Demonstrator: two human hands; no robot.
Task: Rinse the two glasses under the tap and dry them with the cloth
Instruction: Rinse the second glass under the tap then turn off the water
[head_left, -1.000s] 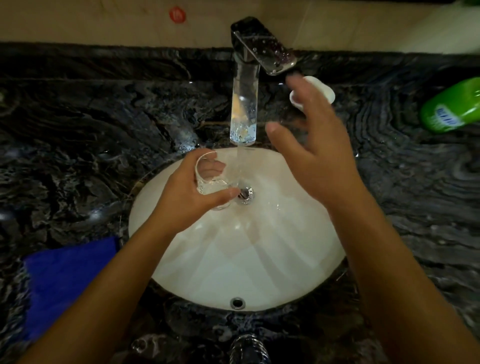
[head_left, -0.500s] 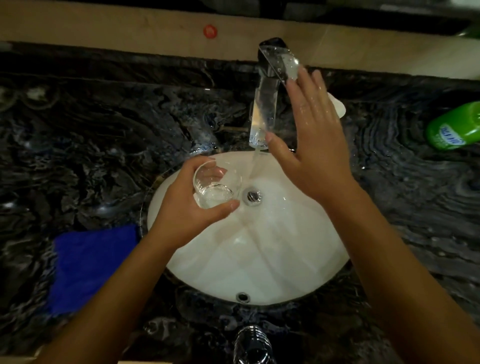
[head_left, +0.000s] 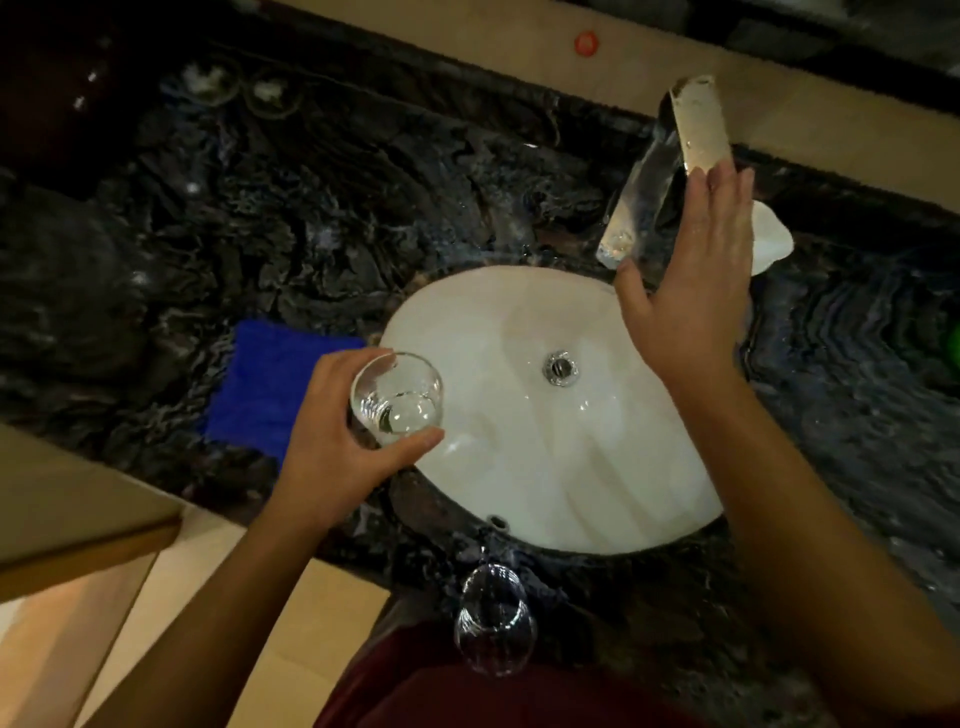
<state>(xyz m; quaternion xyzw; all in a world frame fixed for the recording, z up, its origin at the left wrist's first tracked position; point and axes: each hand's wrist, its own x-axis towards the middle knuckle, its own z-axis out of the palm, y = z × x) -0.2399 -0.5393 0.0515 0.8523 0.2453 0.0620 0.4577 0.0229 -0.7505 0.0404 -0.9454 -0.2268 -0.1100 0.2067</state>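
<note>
My left hand grips a clear glass with some water in it, held upright over the left rim of the white basin. My right hand rests flat with fingers extended against the chrome tap, fingertips on its lever. No water stream shows from the spout. A second clear glass stands on the dark marble counter at the front edge, below the basin. A blue cloth lies on the counter left of the basin, partly behind my left hand.
A white soap dish sits behind my right hand. A green bottle shows at the right edge. The dark marble counter spreads left and right of the basin. A beige ledge lies at lower left.
The water stream has stopped. My right hand moved onto the tap's lever. My left hand carried the glass away from under the spout to the basin's left rim. The view shifted left.
</note>
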